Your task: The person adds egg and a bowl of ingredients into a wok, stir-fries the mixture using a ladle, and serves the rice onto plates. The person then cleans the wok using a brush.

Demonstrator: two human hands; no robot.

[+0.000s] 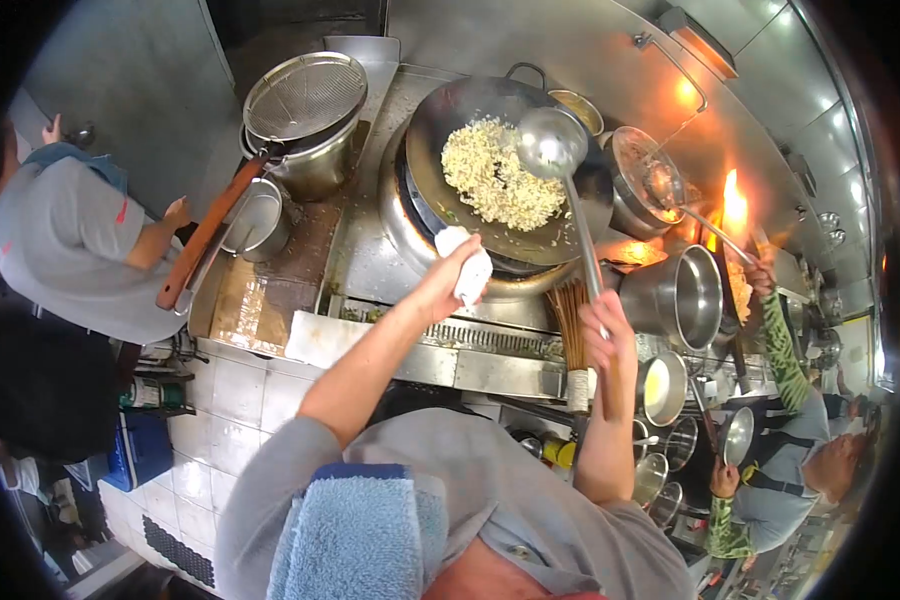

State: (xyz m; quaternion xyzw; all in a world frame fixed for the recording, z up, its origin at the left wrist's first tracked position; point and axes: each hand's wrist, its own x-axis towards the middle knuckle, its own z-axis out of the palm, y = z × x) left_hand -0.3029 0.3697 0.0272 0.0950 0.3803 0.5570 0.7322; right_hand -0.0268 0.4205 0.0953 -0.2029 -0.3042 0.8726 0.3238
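My left hand (450,280) is closed around a folded white cloth (474,277) at the near edge of a large dark wok (500,97). Whether the wok's rim is pinched inside the cloth is hidden. Pale fried rice (495,175) with small bits in it lies heaped in the wok. In my right hand (608,335) is the long handle of a steel ladle (552,143). The ladle's bowl hangs over the right side of the rice; contact with it cannot be made out.
Left of the wok, a mesh strainer (305,95) tops a steel pot (315,165) near a smaller pot (257,215). Tall flames (734,210) rise at right, where a co-worker in patterned sleeves (782,345) handles pans. Another person (80,235) stands far left.
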